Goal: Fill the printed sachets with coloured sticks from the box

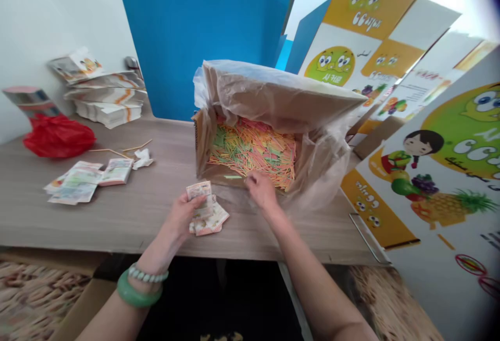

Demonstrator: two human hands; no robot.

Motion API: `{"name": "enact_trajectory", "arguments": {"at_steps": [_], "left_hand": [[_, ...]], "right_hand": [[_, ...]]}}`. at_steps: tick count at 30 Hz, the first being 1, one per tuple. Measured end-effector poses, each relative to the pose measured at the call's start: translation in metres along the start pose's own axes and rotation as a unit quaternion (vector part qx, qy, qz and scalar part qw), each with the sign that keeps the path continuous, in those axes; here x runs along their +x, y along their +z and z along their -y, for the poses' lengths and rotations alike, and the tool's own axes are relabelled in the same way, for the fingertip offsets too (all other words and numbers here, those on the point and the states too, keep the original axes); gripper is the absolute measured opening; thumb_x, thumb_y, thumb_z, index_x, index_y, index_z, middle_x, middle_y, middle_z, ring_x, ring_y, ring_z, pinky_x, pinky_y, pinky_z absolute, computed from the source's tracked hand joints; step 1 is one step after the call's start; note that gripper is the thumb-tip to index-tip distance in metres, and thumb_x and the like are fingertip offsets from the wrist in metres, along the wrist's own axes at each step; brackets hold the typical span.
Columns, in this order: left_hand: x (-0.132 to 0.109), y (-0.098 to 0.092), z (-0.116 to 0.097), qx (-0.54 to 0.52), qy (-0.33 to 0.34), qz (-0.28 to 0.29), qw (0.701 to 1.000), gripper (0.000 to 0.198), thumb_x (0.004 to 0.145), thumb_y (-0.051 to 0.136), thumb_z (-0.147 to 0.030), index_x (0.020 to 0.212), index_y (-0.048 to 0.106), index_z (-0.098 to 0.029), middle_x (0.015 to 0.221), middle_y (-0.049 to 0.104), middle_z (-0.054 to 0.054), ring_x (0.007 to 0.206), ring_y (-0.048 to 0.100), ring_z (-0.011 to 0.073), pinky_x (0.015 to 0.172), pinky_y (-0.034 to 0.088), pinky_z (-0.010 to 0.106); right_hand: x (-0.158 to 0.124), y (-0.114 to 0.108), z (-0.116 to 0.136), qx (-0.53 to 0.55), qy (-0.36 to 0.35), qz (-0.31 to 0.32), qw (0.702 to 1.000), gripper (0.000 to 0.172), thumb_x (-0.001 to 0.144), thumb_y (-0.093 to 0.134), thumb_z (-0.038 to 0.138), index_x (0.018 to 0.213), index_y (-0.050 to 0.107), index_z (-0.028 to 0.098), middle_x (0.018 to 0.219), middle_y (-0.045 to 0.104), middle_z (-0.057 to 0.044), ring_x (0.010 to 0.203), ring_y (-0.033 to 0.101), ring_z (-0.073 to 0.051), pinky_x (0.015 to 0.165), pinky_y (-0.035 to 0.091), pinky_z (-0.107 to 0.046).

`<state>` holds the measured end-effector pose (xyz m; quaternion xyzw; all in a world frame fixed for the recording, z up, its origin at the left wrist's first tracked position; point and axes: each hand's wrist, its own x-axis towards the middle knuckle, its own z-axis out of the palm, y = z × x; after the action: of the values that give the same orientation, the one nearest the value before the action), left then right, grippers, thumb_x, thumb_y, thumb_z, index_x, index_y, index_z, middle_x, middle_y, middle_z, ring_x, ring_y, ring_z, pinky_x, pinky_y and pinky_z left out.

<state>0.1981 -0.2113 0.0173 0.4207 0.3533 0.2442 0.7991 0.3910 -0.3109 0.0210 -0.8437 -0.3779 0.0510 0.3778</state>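
Note:
My left hand (184, 215) is closed on a small printed packet (200, 191), held upright just above the table. Under it lies a small pile of similar printed packets (214, 221). My right hand (260, 187) is at the front edge of an open cardboard box (203, 143) lined with clear plastic. Its fingers are pinched together, and whatever they may hold is hidden. Inside the box lie many thin strips (253, 146) in orange, green, yellow and pink. A light green strip (233, 177) rests near the box's front edge, left of my right hand.
On the left of the table (156, 221) are more printed packets (78, 180), a red plastic bag (58, 135), a crumpled white tissue (142, 159) and stacked flat printed packs (107, 99). Large printed cartons (441, 174) stand at the right, a blue panel (211, 18) behind.

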Motion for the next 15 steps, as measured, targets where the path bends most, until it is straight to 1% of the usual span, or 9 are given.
{"name": "enact_trajectory", "arguments": {"at_steps": [1,2,3,4,6,8,11,13,15], "left_hand": [[0.003,-0.002,0.001,0.005,-0.01,0.004,1.0,0.044,0.052,0.089,-0.029,0.087,0.068,-0.013,0.076,0.075,0.006,0.064,0.069,0.0217,0.06,0.057,0.033],[0.005,-0.003,0.003,0.01,-0.02,0.007,1.0,0.045,0.051,0.089,-0.031,0.086,0.068,-0.013,0.074,0.074,0.006,0.062,0.069,0.0214,0.059,0.056,0.032],[0.006,-0.002,0.004,0.017,-0.031,0.014,0.999,0.044,0.05,0.09,-0.032,0.083,0.067,-0.014,0.07,0.073,0.004,0.059,0.068,0.0207,0.057,0.055,0.031],[0.007,-0.001,0.004,0.024,-0.042,0.025,0.999,0.044,0.049,0.09,-0.033,0.08,0.066,-0.014,0.068,0.072,0.004,0.057,0.066,0.0199,0.055,0.054,0.03],[0.007,0.0,0.003,0.038,-0.054,0.05,0.997,0.042,0.05,0.09,-0.035,0.077,0.066,-0.014,0.066,0.072,0.003,0.055,0.065,0.0184,0.054,0.052,0.028],[0.008,-0.001,0.0,0.046,-0.055,0.063,0.995,0.04,0.051,0.089,-0.035,0.077,0.068,-0.014,0.068,0.072,0.004,0.056,0.065,0.0172,0.056,0.051,0.027],[0.01,-0.008,-0.004,0.047,-0.057,0.058,0.996,0.039,0.052,0.089,-0.035,0.078,0.071,-0.013,0.072,0.074,0.005,0.062,0.067,0.0178,0.061,0.052,0.027],[0.011,-0.013,-0.003,0.041,-0.062,0.058,0.996,0.039,0.052,0.089,-0.036,0.079,0.071,-0.014,0.075,0.075,0.005,0.066,0.068,0.0193,0.064,0.053,0.028],[0.013,-0.015,-0.001,0.041,-0.062,0.06,0.995,0.039,0.052,0.089,-0.037,0.078,0.071,-0.014,0.074,0.074,0.005,0.066,0.068,0.0194,0.063,0.052,0.028]], "right_hand": [[0.022,-0.006,-0.007,-0.094,0.014,-0.034,0.995,0.022,0.086,0.048,0.018,0.094,0.069,0.018,0.093,0.07,-0.009,0.093,0.061,-0.022,0.082,0.045,-0.032],[0.043,-0.01,-0.012,-0.172,0.028,-0.052,0.983,0.028,0.087,0.048,0.016,0.106,0.068,0.016,0.106,0.069,-0.014,0.104,0.059,-0.025,0.088,0.044,-0.034],[0.062,-0.011,-0.016,-0.234,0.047,-0.057,0.969,0.032,0.087,0.048,0.015,0.114,0.066,0.013,0.116,0.067,-0.018,0.113,0.057,-0.027,0.093,0.043,-0.036],[0.079,-0.009,-0.02,-0.276,0.067,-0.052,0.958,0.034,0.087,0.05,0.013,0.118,0.065,0.01,0.121,0.065,-0.021,0.119,0.055,-0.029,0.097,0.041,-0.038],[0.104,-0.001,-0.024,-0.311,0.091,-0.031,0.946,0.031,0.084,0.054,0.009,0.112,0.068,0.007,0.117,0.066,-0.024,0.12,0.055,-0.032,0.101,0.04,-0.042],[0.116,0.008,-0.028,-0.315,0.093,-0.017,0.944,0.027,0.083,0.054,0.006,0.104,0.071,0.007,0.111,0.068,-0.024,0.117,0.059,-0.032,0.101,0.039,-0.044],[0.119,0.015,-0.036,-0.318,0.094,-0.024,0.943,0.031,0.087,0.047,0.006,0.109,0.069,0.007,0.112,0.068,-0.024,0.115,0.06,-0.03,0.101,0.039,-0.044],[0.119,0.012,-0.043,-0.311,0.106,-0.029,0.944,0.034,0.089,0.043,0.007,0.114,0.066,0.007,0.107,0.069,-0.023,0.109,0.064,-0.029,0.095,0.044,-0.041],[0.12,0.006,-0.05,-0.296,0.117,-0.03,0.947,0.035,0.09,0.042,0.01,0.116,0.065,0.01,0.098,0.071,-0.019,0.097,0.068,-0.027,0.084,0.048,-0.037]]}}
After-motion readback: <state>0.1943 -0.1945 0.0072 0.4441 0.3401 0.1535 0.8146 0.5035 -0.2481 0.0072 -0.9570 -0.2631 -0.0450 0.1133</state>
